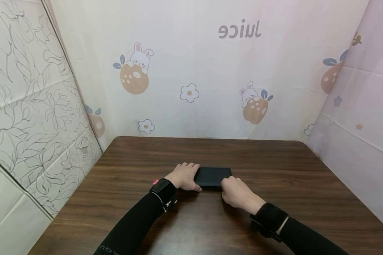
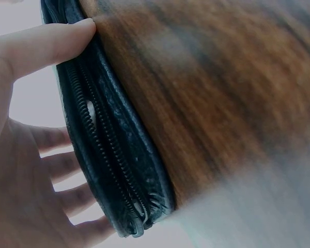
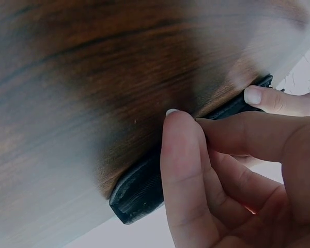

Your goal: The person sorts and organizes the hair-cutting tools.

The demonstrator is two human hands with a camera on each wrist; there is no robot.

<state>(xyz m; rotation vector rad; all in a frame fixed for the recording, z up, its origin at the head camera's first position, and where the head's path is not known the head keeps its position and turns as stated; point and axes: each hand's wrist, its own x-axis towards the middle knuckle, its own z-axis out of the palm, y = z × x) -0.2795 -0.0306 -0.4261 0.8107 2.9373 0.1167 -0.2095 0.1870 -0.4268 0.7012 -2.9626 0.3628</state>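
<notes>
A black rectangular zip pouch (image 1: 213, 175) lies on the brown wooden table. My left hand (image 1: 185, 177) grips its left end, with the thumb (image 2: 75, 41) over the near edge and the other fingers behind. Along that edge runs a zipper (image 2: 113, 150), its two rows of teeth slightly apart in the left wrist view. At the near right corner, my right hand (image 1: 237, 193) has its fingers curled in. Thumb and index finger (image 3: 183, 134) meet at the zipped edge, pinching the zipper pull, which the fingertips mostly hide.
The wooden table (image 1: 131, 152) stretches out around the pouch. Behind it hangs a pale curtain (image 1: 191, 53) with rabbit and fruit prints, and similar sheets close off both sides. Dark bands (image 1: 269, 219) circle both wrists over black sleeves.
</notes>
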